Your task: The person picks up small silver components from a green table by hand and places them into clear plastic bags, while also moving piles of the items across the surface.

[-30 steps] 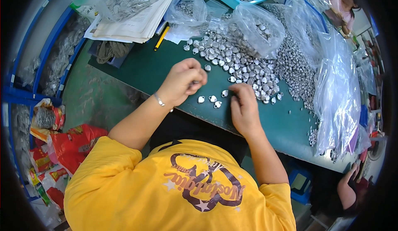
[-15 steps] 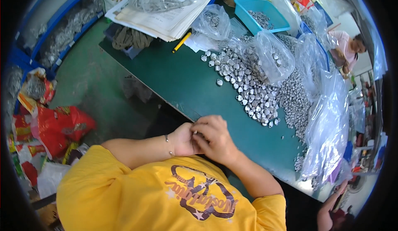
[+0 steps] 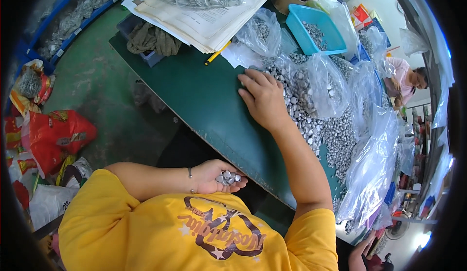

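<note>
My left hand (image 3: 210,177) is held palm up at the table's near edge. Cupped in it are several small silver heart-shaped metal pieces (image 3: 228,177). My right hand (image 3: 264,97) is stretched over the green table (image 3: 194,93), palm down, its fingers spread at the left edge of a heap of the same silver hearts (image 3: 298,104). The hand hides part of the heap, and what lies beneath its palm cannot be seen. Just right of the hearts spreads a heap of much smaller silver pieces (image 3: 336,135).
Behind the heaps stand a turquoise basket (image 3: 296,31), clear plastic bags (image 3: 328,88) and stacked papers (image 3: 209,25) with a yellow pen (image 3: 217,53). A plastic sheet (image 3: 372,166) covers the right side. Red packages (image 3: 56,137) lie on the floor at left. Another person (image 3: 404,79) works at far right.
My hands, which were together at the table edge, have parted. My right hand has moved forward to the heap of hearts; my left has opened upward, showing the hearts in its palm.
</note>
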Demonstrator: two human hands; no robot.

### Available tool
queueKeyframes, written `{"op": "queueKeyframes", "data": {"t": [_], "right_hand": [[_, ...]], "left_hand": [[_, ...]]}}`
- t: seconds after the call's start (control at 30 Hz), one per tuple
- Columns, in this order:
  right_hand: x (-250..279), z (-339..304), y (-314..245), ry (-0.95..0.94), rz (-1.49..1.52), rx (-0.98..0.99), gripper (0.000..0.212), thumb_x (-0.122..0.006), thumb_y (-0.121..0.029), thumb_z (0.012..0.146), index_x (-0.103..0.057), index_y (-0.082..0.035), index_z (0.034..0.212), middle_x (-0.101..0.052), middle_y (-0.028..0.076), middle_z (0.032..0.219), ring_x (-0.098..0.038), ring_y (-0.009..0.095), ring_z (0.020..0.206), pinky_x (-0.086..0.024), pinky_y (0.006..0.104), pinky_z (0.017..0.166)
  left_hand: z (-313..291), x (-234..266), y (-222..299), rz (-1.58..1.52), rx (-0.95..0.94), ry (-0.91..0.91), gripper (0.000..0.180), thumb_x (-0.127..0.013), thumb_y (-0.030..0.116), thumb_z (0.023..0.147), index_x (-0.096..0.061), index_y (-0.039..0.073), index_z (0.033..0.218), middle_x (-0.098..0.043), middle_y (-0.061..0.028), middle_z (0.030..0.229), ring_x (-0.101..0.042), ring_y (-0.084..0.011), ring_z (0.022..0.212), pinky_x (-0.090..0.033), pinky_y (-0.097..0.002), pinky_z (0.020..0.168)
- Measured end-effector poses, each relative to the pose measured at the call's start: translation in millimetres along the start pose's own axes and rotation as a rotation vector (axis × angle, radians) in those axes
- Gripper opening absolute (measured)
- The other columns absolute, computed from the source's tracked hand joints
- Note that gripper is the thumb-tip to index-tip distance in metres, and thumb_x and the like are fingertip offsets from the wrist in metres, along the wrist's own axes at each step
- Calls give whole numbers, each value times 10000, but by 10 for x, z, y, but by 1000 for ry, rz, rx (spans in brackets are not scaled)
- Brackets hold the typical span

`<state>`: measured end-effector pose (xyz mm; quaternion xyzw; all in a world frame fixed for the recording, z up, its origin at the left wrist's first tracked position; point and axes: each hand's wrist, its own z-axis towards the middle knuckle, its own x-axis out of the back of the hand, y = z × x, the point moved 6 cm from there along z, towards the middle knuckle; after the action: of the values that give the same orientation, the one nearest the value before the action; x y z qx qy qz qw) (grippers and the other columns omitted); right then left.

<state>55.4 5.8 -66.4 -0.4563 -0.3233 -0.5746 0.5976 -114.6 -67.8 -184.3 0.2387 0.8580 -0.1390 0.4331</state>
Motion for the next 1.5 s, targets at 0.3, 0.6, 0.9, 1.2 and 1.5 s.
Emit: {"op": "queueKeyframes", "data": {"t": [0.3,0.6,0.9,1.2,1.5], "right_hand": [[296,-1062,-352,-158,183,-51,445,-644,-117,745,-545,-65,1176,-497,123,1252,-474,317,1133,-367,434,952],[747,-2091,-180,276,223,-604,334,-453,-50,889,-474,60,1204,-465,217,1243,-487,308,1111,-382,351,941],[573,-1962,-587,115,118,-341,281,-733,-21,633,-639,-25,898,-545,88,814,-511,244,684,-416,323,596],[643,-1937,-620,224,41,-385,337,-688,6,673,-625,-26,1002,-568,119,986,-537,274,837,-431,347,718],[513,-1946,-846,129,447,-177,270,-690,50,626,-616,8,882,-577,131,860,-572,269,693,-467,316,595]], "left_hand": [[158,-143,-35,-171,110,-74,474,-373,382,931,-451,54,1264,-488,-166,1271,-421,-401,1202,-283,-488,1052],[302,-244,-145,-192,202,-213,526,-344,407,926,-414,56,1311,-437,-171,1332,-383,-410,1236,-284,-488,1042],[324,-254,-162,-199,130,-226,447,-376,369,921,-492,68,1231,-550,-138,1194,-498,-339,1135,-299,-489,1036],[346,-300,-213,-176,129,-351,453,-364,380,925,-486,78,1240,-541,-123,1211,-486,-338,1155,-347,-486,1002],[326,-314,-221,-127,133,-326,415,-376,355,924,-510,64,1188,-568,-110,1153,-548,-248,1054,-365,-517,984]]}}
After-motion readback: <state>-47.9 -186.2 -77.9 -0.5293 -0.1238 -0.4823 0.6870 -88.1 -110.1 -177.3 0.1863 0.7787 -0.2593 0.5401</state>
